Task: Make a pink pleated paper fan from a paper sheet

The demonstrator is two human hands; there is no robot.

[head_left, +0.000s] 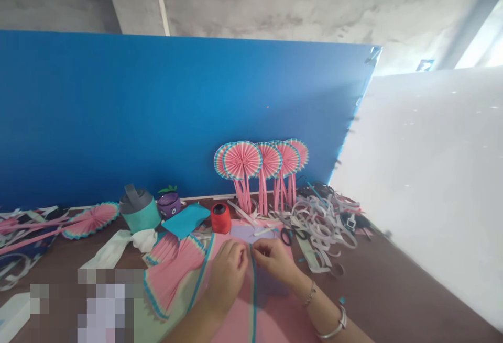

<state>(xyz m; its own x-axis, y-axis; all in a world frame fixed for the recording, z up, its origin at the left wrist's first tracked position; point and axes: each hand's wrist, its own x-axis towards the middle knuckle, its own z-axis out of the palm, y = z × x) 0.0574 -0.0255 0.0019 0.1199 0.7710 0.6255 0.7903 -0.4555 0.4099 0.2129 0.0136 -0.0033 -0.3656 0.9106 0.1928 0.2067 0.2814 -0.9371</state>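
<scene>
Against a smooth blue board (157, 112), pleated round fans (242, 161) are propped; before it, striped pink paper (238, 314) is pinched by left hand (228, 269) and right hand (275, 259).

teal container (142, 220) beside a purple pot (170, 207)
</scene>
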